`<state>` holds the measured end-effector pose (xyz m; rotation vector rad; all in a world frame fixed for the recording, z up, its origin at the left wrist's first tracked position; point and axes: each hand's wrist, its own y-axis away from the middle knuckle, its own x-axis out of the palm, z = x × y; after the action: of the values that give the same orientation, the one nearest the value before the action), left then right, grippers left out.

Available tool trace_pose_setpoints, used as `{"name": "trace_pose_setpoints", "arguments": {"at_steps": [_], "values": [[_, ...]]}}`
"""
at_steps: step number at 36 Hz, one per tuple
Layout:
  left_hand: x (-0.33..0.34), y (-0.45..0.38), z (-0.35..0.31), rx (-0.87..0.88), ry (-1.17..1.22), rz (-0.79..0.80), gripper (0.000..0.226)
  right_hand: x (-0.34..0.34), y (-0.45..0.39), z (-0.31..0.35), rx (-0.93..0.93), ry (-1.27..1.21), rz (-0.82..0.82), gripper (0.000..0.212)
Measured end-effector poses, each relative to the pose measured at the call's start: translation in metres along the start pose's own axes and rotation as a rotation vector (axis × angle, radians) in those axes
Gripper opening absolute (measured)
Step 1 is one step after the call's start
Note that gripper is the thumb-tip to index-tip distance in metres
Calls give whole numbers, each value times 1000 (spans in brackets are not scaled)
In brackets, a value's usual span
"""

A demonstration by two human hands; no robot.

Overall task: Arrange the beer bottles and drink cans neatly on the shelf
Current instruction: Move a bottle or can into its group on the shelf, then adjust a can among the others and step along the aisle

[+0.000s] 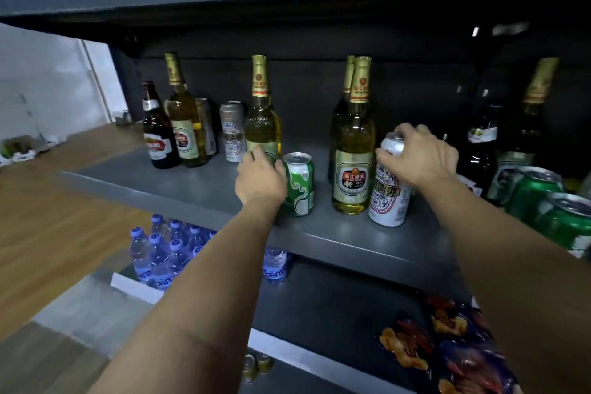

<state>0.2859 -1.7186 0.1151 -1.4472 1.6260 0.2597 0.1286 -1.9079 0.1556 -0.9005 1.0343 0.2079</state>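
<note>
Beer cans sit nearest on the grey shelf [351, 233]: the right hand [419, 157] curls over the top of a tall white can [388, 198], the left hand [260, 179] wraps a green can [300, 185] (both upright). Just beside the white can stands a gold-foiled bottle [353, 150]; further back, more bottles [182, 125] and a silver can [232, 131].
</note>
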Motion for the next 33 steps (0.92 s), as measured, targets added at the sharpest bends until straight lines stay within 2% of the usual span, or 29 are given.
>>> {"name": "trace_pose_setpoints", "arguments": {"at_steps": [2, 5, 8, 11, 14, 20, 26, 30, 33], "values": [[3, -7, 4, 6, 61, -1, 47, 0, 2, 1, 16, 75, -34, 69], [5, -10, 9, 85, 137, -74, 45, 1, 10, 11, 16, 109, -248, 81], [8, -6, 8, 303, 82, -98, 52, 0, 13, 33, -4, 64, -406, 70], [14, -2, 5, 359, 31, 37, 77, -2, 9, 55, 58, -29, -440, 62], [22, -6, 5, 367, -61, 138, 85, -2, 0, 67, 121, -26, -385, 65], [28, -15, -10, 327, -53, 225, 82, -7, -11, 71, 161, 108, -42, 92], [44, -15, -30, 322, 1, 284, 80, -1, -11, 72, 101, 256, 81, 98], [49, -13, -29, 326, -31, 236, 83, 3, -10, 73, 107, 303, 90, 103], [45, -8, -20, 400, -60, 65, 81, 3, -8, 75, 98, 338, 99, 106]]}}
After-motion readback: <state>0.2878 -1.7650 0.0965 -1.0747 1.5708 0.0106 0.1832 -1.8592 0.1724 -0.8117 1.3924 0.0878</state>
